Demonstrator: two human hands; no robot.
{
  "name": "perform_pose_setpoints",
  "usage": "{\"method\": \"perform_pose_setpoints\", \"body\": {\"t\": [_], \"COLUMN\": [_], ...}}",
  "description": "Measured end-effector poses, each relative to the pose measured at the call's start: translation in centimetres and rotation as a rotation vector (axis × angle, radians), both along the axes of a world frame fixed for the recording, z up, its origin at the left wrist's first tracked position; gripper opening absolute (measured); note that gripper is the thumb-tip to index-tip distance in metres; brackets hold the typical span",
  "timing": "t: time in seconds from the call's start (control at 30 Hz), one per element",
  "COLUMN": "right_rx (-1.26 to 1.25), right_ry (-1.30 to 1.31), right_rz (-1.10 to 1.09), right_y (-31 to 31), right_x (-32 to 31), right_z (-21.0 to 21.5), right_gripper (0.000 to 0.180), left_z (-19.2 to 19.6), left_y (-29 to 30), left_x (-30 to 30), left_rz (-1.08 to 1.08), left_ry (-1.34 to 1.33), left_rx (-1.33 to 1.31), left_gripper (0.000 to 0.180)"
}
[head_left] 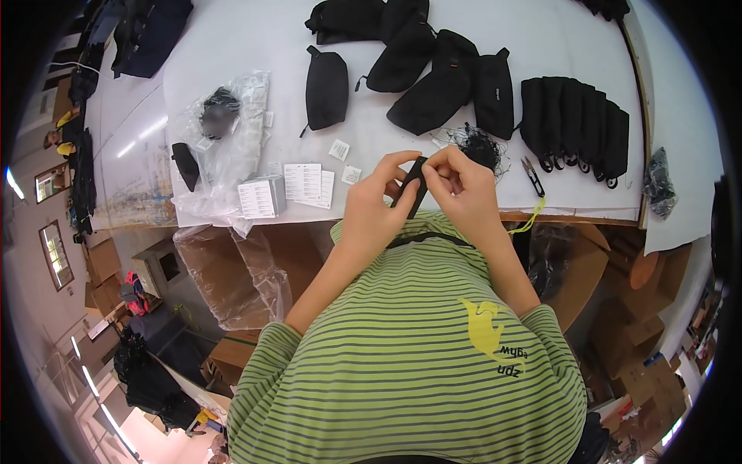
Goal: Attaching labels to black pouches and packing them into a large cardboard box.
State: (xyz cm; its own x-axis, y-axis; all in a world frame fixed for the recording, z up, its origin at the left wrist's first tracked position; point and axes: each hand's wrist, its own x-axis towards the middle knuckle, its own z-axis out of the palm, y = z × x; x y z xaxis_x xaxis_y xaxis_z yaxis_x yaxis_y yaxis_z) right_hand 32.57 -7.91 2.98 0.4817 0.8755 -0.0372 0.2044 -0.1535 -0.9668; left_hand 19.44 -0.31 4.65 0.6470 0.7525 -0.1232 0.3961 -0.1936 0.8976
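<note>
In front of my body, at the table's near edge, my left hand (376,203) is closed around a small, narrow black fabric pouch (418,198). Its fingers wrap the left side, and they hide part of it. At the pouch's upper end my right hand (469,189) pinches with thumb and fingertips. Whether a thread or tag is between those fingertips is too small to tell. Just beyond the right hand lies a tangle of black strings (481,147). Thread snips (533,176) with a yellow-green cord rest to its right.
Several black pouches (326,91) lie across the white table (294,46), with a row of overlapping ones (576,124) at right. To the left are stacked white printed cards (261,197), clear plastic bags (246,124) and another small black pouch (184,166). Cardboard boxes (224,274) stand below the edge.
</note>
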Motion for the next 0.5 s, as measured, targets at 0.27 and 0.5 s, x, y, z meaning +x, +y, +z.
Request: {"method": "perform_pose_setpoints", "body": {"t": [0.27, 0.5], "right_rx": [-0.065, -0.217], "right_ry": [0.263, 0.733], "right_rz": [-0.014, 0.16], "right_y": [-0.4, -0.6], "right_x": [0.7, 2.2], "right_z": [-1.5, -2.3], "right_gripper": [0.012, 0.017], "left_z": [0.0, -1.6], "left_y": [0.0, 1.1], "left_x": [-0.1, 0.0], "left_rz": [-0.128, 0.006], "left_ry": [0.079, -0.166], "left_rx": [0.1, -0.545], "left_gripper": [0.034, 0.018]}}
